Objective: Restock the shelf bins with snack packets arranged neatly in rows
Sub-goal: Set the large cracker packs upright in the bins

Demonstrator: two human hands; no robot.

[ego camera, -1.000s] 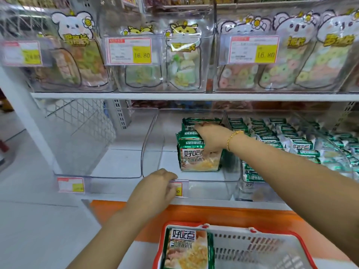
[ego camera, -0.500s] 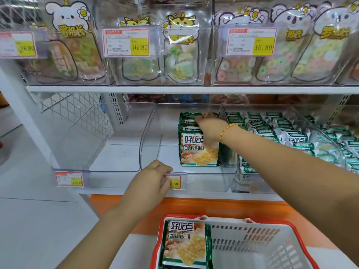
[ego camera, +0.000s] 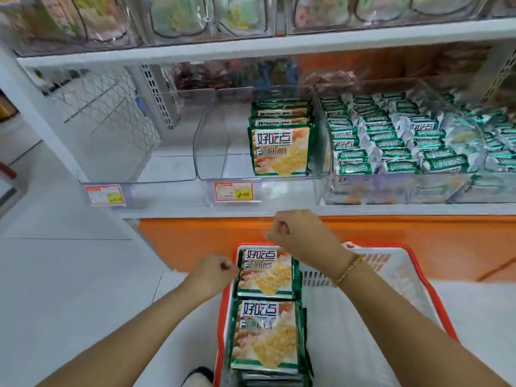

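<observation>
Nearest, at the bottom centre of the frame: red basket (ego camera: 435, 300), white-lined, holding green snack packets (ego camera: 265, 335) stacked flat along its left side, two faces showing, more edges beneath; right side of the basket bare.

Left hand (ego camera: 213, 275), lower centre-left: grip loosely curled, holding nothing, just beside the upper left corner of the farther basket packet.

Right hand (ego camera: 300, 236), centre: grip half-closed and empty, poised over the basket's far rim; gold bracelet (ego camera: 347, 270) at the wrist.

Beyond, mid-frame: lower shelf (ego camera: 363, 209) with a price tag (ego camera: 234, 191) clipped to the front of a clear bin (ego camera: 212, 152). Inside, one row of matching packets (ego camera: 282, 148) stands upright against the bin's right wall, faces forward; the left part of the bin is bare. Bin at centre-left holds nothing visible. Bin at right (ego camera: 460, 188) is packed with smaller green-and-white packets.

Step in hand, by judgement: between placements, both hands at the basket for the next pick.

Next move calls for: gripping the top packet by its edges, lifting it upright, and starting a second row left of the standing row, face forward.
</observation>
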